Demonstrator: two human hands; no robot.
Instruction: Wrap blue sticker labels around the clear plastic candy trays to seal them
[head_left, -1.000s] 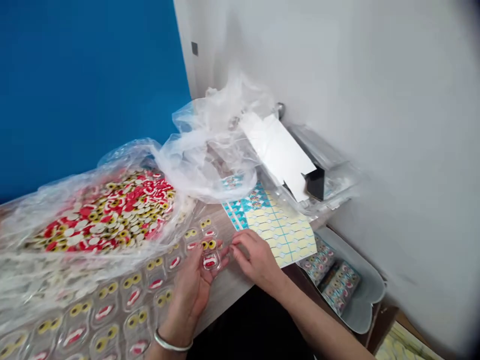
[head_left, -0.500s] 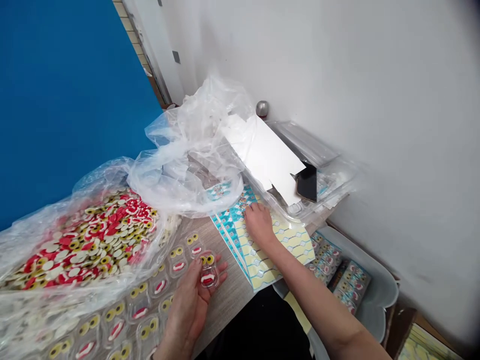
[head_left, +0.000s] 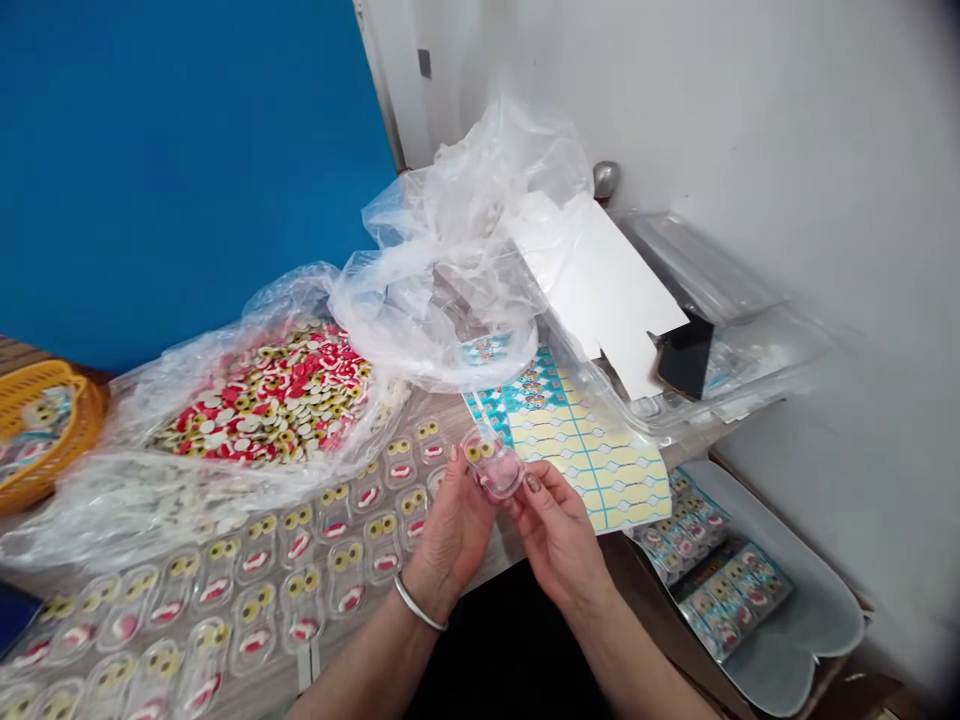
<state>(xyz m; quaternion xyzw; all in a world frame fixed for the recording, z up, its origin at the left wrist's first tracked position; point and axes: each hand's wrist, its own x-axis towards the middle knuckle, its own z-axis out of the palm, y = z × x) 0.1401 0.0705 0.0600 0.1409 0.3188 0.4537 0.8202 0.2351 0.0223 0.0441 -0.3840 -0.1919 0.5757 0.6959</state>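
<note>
Your left hand (head_left: 450,530) and your right hand (head_left: 559,535) were both grasping a clear blister pack (head_left: 493,463), pinching it near its rim between fingers and thumbs, with neither hand clenched nor released. The pack hung tilted just off the corner of the sticker sheet (head_left: 592,450), its yellow eyes and pinkish centre showing through the plastic. Held by the edge like that, it seemed turned up so that you could see its face unobstructed.

Left of the sticker sheet, filled blister packs (head_left: 255,590) lay flat in close rows, probably spread out so each stayed visible and separate. Beyond them, a clear plastic bag (head_left: 262,390) held a loose heap of red, white and yellow pieces. Behind the sheet stood a white card (head_left: 600,280), while a grey tray (head_left: 795,620) of printed packets (head_left: 712,570) sat below and right of it.
</note>
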